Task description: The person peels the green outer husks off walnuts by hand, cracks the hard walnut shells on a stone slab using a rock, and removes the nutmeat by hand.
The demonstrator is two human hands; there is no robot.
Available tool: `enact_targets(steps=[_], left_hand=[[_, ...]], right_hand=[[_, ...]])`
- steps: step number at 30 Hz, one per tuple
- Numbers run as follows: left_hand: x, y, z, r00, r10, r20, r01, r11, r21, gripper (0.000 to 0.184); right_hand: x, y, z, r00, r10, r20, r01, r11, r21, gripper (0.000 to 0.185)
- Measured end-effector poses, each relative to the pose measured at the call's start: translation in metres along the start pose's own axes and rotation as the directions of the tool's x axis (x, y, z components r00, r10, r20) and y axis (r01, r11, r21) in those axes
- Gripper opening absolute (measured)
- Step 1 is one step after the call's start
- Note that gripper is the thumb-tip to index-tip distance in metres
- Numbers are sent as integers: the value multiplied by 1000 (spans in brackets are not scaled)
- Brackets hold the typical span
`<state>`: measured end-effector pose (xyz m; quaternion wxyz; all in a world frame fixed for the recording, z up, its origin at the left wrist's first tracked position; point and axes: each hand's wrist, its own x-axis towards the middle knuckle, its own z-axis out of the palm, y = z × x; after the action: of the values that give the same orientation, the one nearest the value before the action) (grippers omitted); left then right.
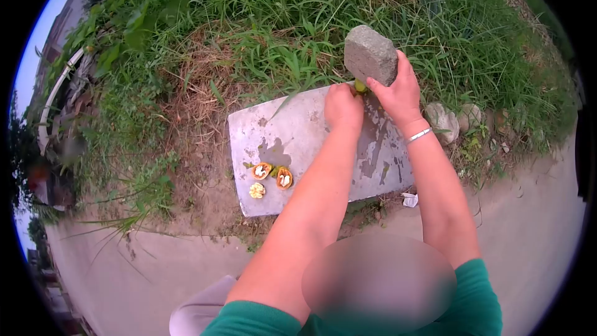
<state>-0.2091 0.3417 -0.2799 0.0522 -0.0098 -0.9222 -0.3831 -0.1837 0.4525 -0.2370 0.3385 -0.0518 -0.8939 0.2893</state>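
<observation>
My right hand (398, 92) grips a grey stone block (371, 53) by its right side, at the far edge of a pale stone slab (298, 124). Just below the block shows a green walnut (360, 86), partly hidden. My left hand (344, 107) is beside the walnut, its fingers closed around or against it. On the slab's near left part lie two opened walnut halves (262, 170) (284, 178) with pale kernel inside, and a loose kernel piece (257, 190).
Tall green grass (298, 18) grows behind the slab. Pale rocks (441, 122) sit to its right. A small white scrap (410, 200) lies by the near edge, and concrete paving (161, 261) runs along the front. Dark wet stains mark the slab.
</observation>
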Motion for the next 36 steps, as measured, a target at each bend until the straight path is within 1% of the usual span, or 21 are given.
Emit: enact_targets(steps=[4, 7, 9, 10, 12, 13, 16, 18, 21, 22, 23, 24, 25, 26, 28, 29, 30, 32, 34, 35, 36], left_hand=[[-3, 1, 3, 999, -21, -50, 20, 999, -28, 12], [1, 5, -5, 998, -30, 47, 31, 999, -25, 21], [3, 16, -9, 994, -78, -75, 76, 997, -33, 46], [7, 18, -12, 995, -69, -73, 66, 997, -33, 46], [21, 22, -17, 957, 259, 132, -272, 957, 97, 61], [27, 24, -18, 935, 240, 263, -267, 961, 72, 54], [28, 23, -21, 902, 283, 326, -346, 925, 155, 54], [29, 20, -22, 897, 285, 337, -344, 931, 127, 56], [33, 12, -30, 926, 222, 305, -210, 975, -74, 57], [35, 7, -33, 924, 227, 306, -215, 974, -74, 57], [38, 1, -36, 909, 161, 385, -1, 924, -383, 57], [41, -4, -41, 870, 125, 476, 233, 747, -622, 56], [40, -7, -51, 808, 100, 581, 404, 624, -669, 55], [39, -11, -56, 807, 97, 583, 404, 629, -664, 55], [35, -17, -65, 714, 241, 657, 576, 329, -748, 50], [32, -17, -69, 721, 212, 660, 572, 358, -738, 50], [31, -20, -75, 726, 212, 654, 563, 363, -743, 50], [30, -24, -80, 780, 193, 595, 471, 446, -761, 51], [33, -33, -86, 794, 174, 582, 468, 437, -768, 53], [34, -38, -89, 805, 148, 575, 448, 485, -751, 53], [34, -42, -91, 813, 122, 569, 430, 532, -729, 54]], right_hand=[[14, -8, -11, 996, -4, -92, 10, 997, 71, 77], [23, -8, -15, 988, 2, -157, 11, 996, 84, 76], [18, 0, -14, 990, 27, -140, -20, 999, 45, 76], [15, 3, -15, 991, 52, -121, -51, 999, 7, 76], [0, 10, -23, 988, 78, -131, -77, 997, 10, 75], [-11, 12, -28, 986, 110, -127, -109, 994, 17, 75], [-33, 14, -47, 975, 152, -160, -143, 988, 62, 72], [-43, 14, -54, 974, 153, -165, -149, 988, 37, 71], [-54, 15, -59, 992, 119, -51, -119, 993, 7, 72], [-56, 14, -58, 991, 121, -56, -120, 993, 7, 72], [-58, 12, -57, 989, 138, 50, -135, 989, -57, 74], [-58, 8, -56, 975, 160, 154, -142, 982, -121, 75], [-56, 12, -48, 980, 126, 154, -109, 987, -115, 75], [-50, 18, -36, 979, 131, 154, -115, 987, -111, 75], [-27, 26, -18, 969, 239, 59, -226, 959, -174, 73], [-18, 25, -17, 961, 276, -3, -272, 944, -188, 72], [-14, 26, -17, 967, 237, -88, -251, 945, -211, 71], [-23, 25, -26, 953, 289, -88, -292, 956, -20, 72], [-42, 17, -40, 979, 202, -39, -203, 979, -27, 72], [-53, 12, -42, 992, 127, 7, -127, 992, -24, 73], [-65, 7, -42, 991, 130, 13, -129, 991, -20, 73]])
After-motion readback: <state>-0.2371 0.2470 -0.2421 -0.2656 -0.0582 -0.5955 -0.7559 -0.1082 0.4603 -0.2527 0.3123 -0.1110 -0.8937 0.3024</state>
